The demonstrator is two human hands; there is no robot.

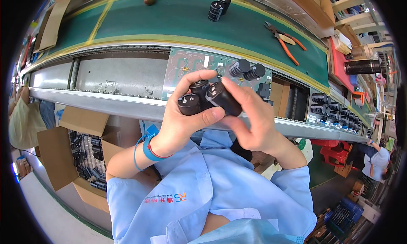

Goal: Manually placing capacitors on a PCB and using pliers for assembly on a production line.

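Close in front of me, both hands hold black cylindrical capacitors with their metal pins toward me. My left hand (182, 124) is closed around two of them, one capacitor (189, 105) at the left and another (200, 90) behind it. A third capacitor (224, 100), tilted, lies between the left thumb and the fingers of my right hand (258, 121), which grip its side. Just beyond the hands, a circuit board (229, 53) rests across the rails, partly hidden by my fingers. Two capacitors (240, 67) stand on it; printed circles mark its left part.
On the green belt (148, 23) are two more capacitors (215, 10) and orange-handled cutters (283, 41). An open carton (59, 159) of capacitors stands lower left. Several capacitors (335, 110) line the right side of the metal rail (127, 100). Another person (377, 161) is far right.
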